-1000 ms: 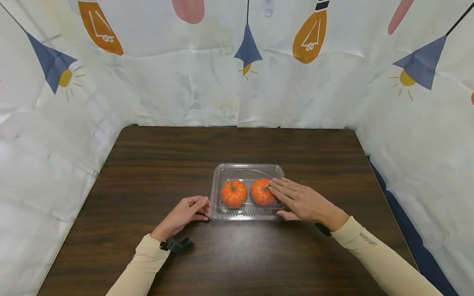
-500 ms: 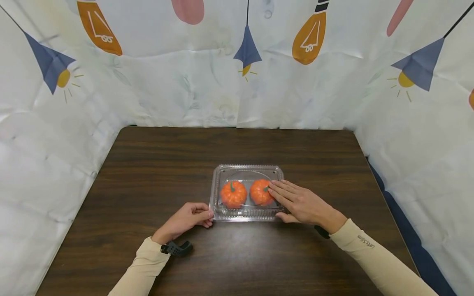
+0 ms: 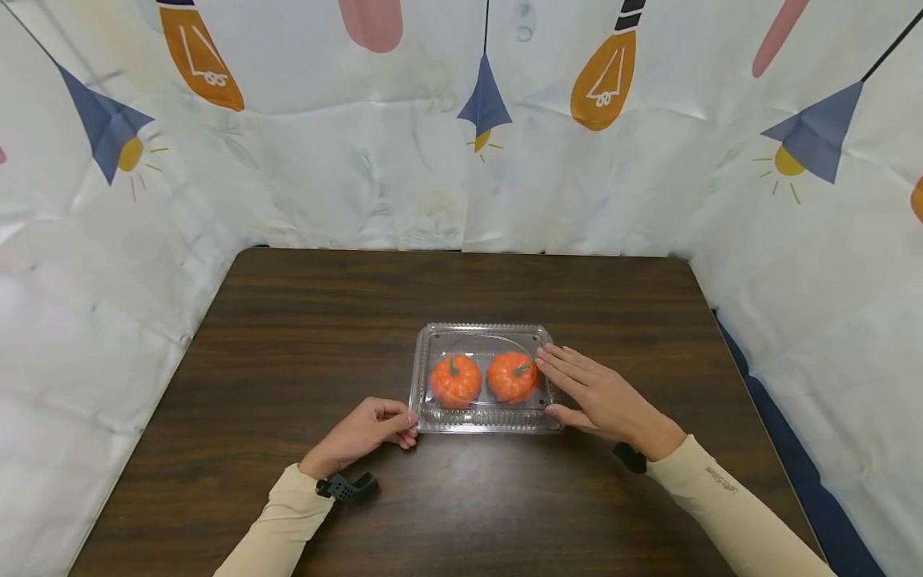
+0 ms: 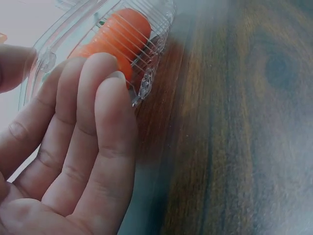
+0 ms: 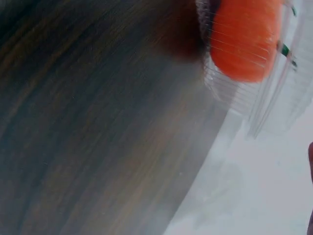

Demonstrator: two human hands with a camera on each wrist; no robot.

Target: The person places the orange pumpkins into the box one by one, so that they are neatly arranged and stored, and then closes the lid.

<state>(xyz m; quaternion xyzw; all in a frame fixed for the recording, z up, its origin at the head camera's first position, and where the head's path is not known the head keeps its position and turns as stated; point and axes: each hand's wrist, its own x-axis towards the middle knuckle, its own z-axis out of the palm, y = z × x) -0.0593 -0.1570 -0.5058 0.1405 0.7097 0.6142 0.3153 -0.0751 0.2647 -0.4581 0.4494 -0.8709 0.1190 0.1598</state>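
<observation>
Two small orange pumpkins with green stems, a left one [image 3: 456, 381] and a right one [image 3: 513, 377], sit side by side inside a clear plastic clamshell container [image 3: 476, 422]. Its lid lies down over them. My left hand [image 3: 368, 433] pinches the rim at the near left corner, thumb on top and fingers curled below; the left wrist view shows these curled fingers [image 4: 115, 112] beside the ribbed wall. At the container's right edge, my right hand [image 3: 602, 398] has its fingers straight, with the fingertips by the lid's rim; contact is hard to tell. The right wrist view catches little of this hand.
The container stands on a dark wood-grain table [image 3: 324, 320]. White printed cloth [image 3: 404, 176] encloses the table at the back and both sides. Dark blue fabric [image 3: 782, 449] hangs beyond the right edge. A black strap [image 3: 348, 486] is on the left wrist.
My right hand has slid right, off the lid above the right pumpkin to the container's edge. My left hand has shifted slightly, its thumb coming onto the near left corner.
</observation>
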